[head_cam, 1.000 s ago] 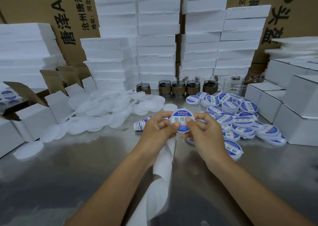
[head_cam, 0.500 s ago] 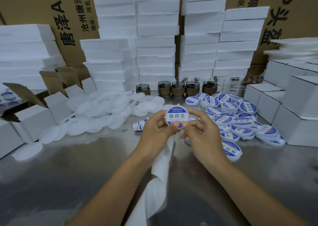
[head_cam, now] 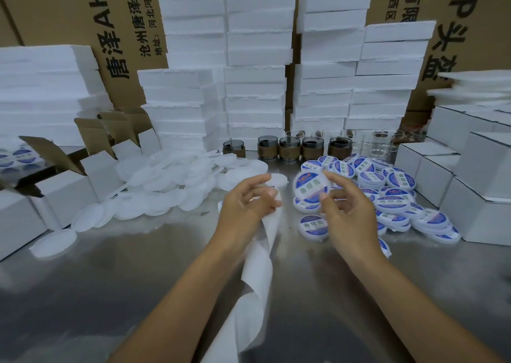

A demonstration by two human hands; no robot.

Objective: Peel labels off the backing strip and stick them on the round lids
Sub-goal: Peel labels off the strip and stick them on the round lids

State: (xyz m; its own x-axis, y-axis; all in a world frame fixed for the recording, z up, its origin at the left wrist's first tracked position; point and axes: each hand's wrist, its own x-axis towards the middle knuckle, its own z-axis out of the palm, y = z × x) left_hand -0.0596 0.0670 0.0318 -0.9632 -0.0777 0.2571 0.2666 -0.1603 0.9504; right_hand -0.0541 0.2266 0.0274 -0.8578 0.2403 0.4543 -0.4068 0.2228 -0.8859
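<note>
Left hand [head_cam: 249, 205]: curled round one backing strip [head_cam: 260, 265].
Right hand [head_cam: 345, 213]: one blurred labelled lid [head_cam: 311, 188] at fingertips, hold unclear.
Jars [head_cam: 289, 148] beyond both hands: five.

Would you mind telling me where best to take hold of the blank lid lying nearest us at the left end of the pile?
I'd pinch the blank lid by its near rim, coming in from the front-right over the bare table: it lies flat, a white box crowds its left, and the pile lies behind.
</note>
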